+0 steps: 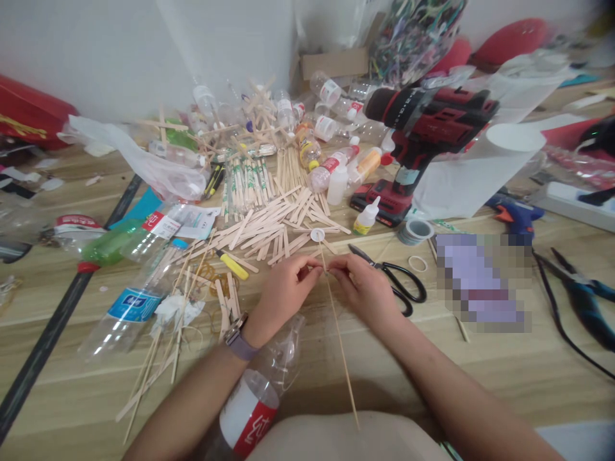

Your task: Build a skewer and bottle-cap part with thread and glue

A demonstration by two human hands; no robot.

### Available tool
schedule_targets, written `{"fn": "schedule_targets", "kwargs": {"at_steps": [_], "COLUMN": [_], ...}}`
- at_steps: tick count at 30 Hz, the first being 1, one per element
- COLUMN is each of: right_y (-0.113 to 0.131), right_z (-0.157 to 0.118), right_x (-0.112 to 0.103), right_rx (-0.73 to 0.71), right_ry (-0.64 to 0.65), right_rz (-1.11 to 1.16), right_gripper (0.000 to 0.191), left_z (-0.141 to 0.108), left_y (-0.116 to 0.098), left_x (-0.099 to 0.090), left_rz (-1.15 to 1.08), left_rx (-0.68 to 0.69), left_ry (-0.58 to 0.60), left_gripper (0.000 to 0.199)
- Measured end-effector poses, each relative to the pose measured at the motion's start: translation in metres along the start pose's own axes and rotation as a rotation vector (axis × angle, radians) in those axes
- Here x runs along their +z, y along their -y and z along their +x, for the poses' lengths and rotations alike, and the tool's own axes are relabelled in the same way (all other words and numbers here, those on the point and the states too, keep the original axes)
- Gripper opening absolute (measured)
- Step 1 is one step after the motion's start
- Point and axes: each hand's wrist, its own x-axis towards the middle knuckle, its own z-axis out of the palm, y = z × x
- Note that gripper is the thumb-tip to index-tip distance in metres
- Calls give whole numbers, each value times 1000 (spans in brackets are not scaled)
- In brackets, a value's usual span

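Note:
A long thin wooden stick [342, 339] runs from near my body up to a small white round cap [317, 235] at its far end. Just below that cap, my left hand [293, 285] pinches the stick between thumb and fingers. My right hand [360, 282] is closed at the same spot from the other side, its fingertips at the stick. Whatever small thing may lie between the fingertips is too small to make out. Many flat wooden sticks [262, 221] are heaped beyond my hands.
Black-handled scissors [403, 282] lie right of my right hand. A red and black drill [432, 128] stands behind a glue bottle [366, 218]. Left are a yellow cutter [233, 264] and a blue-labelled bottle [132, 305]. A red-labelled bottle [250, 410] is under my left forearm.

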Motion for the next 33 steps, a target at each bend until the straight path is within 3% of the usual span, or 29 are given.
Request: {"fn": "schedule_targets", "kwargs": {"at_steps": [8,17,23,33], "right_y": [-1,0,-2,-3], "right_z": [-1,-3,-3,-6], "right_x": [-2,-5,-3,5], "right_rx": [56,-138,-216,-198], "right_ry": [-78,2,40,-31], "right_rz": [-6,-66,-152,-180], "right_gripper": [1,10,15,16], "left_z": [4,5,4,2], "left_y": [2,4,5,5], "left_x": [0,1,2,8], "left_rz": [-66,-119,-133,-102], "left_rx": [-131,-220,-190,-87], "left_ry": [-18,-20,-18,26], "left_gripper": [15,19,19,15]}}
